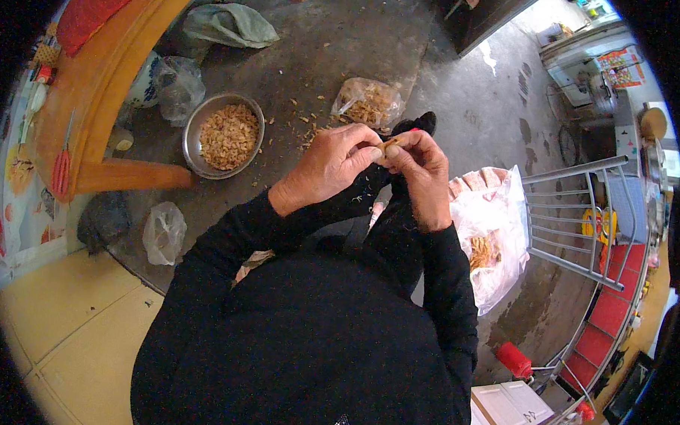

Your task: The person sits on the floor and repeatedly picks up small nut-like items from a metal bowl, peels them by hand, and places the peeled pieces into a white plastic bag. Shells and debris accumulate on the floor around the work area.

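Note:
My left hand [331, 163] and my right hand [423, 173] meet in front of me above my lap. Between the fingertips of both is a small, dried yellow-brown food piece [388, 145], perhaps a dried shrimp; its exact kind is hard to tell. A steel bowl [189, 142] on the floor to the left holds many similar pale orange pieces [230, 137]. Just beyond my hands lies a clear plastic bag [371, 101] with more brown bits. On the right, an open plastic bag [498, 274] on a chair seat holds dried golden pieces [482, 252].
Crumbs [309, 130] are scattered on the concrete floor between bowl and bag. A wooden table [105, 92] with a low wooden leg stands at the left. The metal chair back [575, 221] is at the right. Plastic bags [165, 233] and a green sack [231, 26] lie on the floor.

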Tool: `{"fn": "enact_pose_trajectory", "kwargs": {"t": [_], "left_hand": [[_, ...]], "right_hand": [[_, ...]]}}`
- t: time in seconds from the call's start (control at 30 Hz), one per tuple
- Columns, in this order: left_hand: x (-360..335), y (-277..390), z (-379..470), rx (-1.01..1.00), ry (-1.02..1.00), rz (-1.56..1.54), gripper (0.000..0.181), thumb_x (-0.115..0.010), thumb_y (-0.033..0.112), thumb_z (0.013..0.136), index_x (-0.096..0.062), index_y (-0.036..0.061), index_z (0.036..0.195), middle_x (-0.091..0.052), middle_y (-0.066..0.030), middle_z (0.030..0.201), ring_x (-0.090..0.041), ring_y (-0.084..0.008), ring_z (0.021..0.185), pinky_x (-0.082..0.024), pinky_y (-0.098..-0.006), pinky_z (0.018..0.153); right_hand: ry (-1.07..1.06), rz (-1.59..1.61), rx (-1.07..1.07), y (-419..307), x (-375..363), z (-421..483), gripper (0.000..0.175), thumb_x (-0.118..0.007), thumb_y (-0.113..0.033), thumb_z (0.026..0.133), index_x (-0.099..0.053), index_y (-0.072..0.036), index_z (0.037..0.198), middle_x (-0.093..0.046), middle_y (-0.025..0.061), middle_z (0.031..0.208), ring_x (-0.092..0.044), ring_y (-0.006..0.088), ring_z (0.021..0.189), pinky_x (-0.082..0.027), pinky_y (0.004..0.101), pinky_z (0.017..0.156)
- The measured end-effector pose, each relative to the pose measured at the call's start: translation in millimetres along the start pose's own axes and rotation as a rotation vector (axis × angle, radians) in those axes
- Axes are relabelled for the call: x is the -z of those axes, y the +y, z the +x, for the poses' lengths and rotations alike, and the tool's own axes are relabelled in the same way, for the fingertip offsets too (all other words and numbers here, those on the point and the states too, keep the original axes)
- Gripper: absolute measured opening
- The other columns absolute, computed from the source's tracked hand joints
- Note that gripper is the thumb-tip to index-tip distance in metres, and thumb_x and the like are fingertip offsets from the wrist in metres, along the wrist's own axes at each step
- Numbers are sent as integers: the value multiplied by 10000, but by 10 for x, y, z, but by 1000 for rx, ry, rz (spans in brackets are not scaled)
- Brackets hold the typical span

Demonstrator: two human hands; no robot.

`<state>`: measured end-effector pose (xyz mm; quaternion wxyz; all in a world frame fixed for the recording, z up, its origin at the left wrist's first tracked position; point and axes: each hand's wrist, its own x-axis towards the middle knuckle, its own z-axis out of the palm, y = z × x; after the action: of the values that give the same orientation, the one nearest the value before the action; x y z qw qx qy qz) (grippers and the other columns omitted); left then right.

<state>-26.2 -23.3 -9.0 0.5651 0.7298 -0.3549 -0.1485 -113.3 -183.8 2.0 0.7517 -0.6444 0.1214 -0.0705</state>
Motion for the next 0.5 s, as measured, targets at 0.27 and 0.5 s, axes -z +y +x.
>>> {"fn": "enact_pose_trajectory", "kwargs": {"t": [0.27,0.5], "left_hand": [[56,-41,17,-159,-14,238,119,-620,93,857,-613,11,944,-634,-154,860,-638,-322,779,-505,-396,680],[198,-38,-14,-226,-64,437,94,-617,113,860,-608,21,877,-618,-160,849,-624,-369,817,-494,-430,696]], "right_hand": [[-2,-312,174,77,-52,40,115,-658,-84,885,-587,-20,948,-631,69,873,-617,185,793,-485,298,695],[-81,-846,370,-32,-17,122,91,-633,-49,842,-573,-2,891,-586,181,854,-594,386,800,-485,407,711]]}}
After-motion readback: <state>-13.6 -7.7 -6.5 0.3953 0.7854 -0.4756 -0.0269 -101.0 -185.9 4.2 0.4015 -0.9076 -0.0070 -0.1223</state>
